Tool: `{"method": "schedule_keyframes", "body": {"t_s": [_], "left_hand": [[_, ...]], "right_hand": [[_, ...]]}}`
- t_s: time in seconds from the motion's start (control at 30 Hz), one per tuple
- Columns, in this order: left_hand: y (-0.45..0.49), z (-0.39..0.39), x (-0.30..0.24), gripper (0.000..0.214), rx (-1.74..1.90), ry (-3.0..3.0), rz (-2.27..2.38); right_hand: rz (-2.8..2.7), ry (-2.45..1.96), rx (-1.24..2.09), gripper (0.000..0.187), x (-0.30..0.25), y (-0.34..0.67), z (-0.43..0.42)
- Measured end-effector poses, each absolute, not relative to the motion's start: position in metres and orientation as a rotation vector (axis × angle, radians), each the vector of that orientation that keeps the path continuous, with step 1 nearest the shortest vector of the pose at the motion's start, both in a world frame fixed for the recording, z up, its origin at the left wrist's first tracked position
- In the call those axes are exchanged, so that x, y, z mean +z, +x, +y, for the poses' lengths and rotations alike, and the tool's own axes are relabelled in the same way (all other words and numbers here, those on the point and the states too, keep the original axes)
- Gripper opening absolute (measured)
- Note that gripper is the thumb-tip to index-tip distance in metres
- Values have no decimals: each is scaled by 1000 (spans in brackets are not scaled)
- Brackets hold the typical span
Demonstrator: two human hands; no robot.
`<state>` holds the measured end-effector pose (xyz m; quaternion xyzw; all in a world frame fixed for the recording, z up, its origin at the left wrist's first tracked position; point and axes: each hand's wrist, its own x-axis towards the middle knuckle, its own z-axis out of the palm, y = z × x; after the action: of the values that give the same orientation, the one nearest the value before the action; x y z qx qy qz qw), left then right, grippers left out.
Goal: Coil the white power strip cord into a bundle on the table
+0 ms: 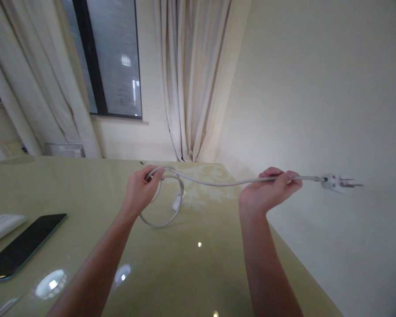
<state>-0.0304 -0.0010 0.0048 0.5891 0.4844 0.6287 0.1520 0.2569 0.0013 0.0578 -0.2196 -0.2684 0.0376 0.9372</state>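
Note:
A pale grey power cord (214, 184) runs between my two hands above the table. My left hand (143, 185) is closed on a coil of the cord, whose loops hang down below the fingers. Inside the loop a white connector end (177, 201) hangs, partly hidden by the cord. Farther right, my right hand (273, 187) pinches the cord a short way behind its white plug (332, 181). The plug's metal prongs point to the right, in front of the wall.
A dark-screened phone or tablet (24, 246) lies on the glossy yellow-green table (171, 273) at left. Beside it rests a white object (3, 226), cut off by the frame. The wall (323, 97) borders the table's right side. Curtains (193, 79) and a window (115, 57) stand behind.

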Motion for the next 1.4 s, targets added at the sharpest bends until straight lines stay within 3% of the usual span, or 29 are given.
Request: {"method": "schedule_keyframes", "body": {"t_s": [0.23,0.4,0.63,0.83,1.0,1.2,1.4], "left_hand": [[-16,-5,1,23,1832,1663,1430],[-3,-10,0,22,1847,1555,1294],[13,-29,14,25,1796,1728,1339],[20,-39,16,27,1904,1891,1434],[20,-45,16,17,1958,2049,1408],[20,-46,11,15,1791,2523,1190],[12,-39,16,43,1650,2115,1272]], "right_hand": [[-839,-562,377,29,45,208,1],[-1335,-724,403,15,23,185,1],[-1797,-875,205,21,8,178,3],[-2198,-1479,-91,23,23,182,-11],[-2331,-1711,-240,44,24,178,-13],[-2400,-1799,-204,48,22,180,-16],[-2171,-1699,-119,48,21,179,-12]]}}
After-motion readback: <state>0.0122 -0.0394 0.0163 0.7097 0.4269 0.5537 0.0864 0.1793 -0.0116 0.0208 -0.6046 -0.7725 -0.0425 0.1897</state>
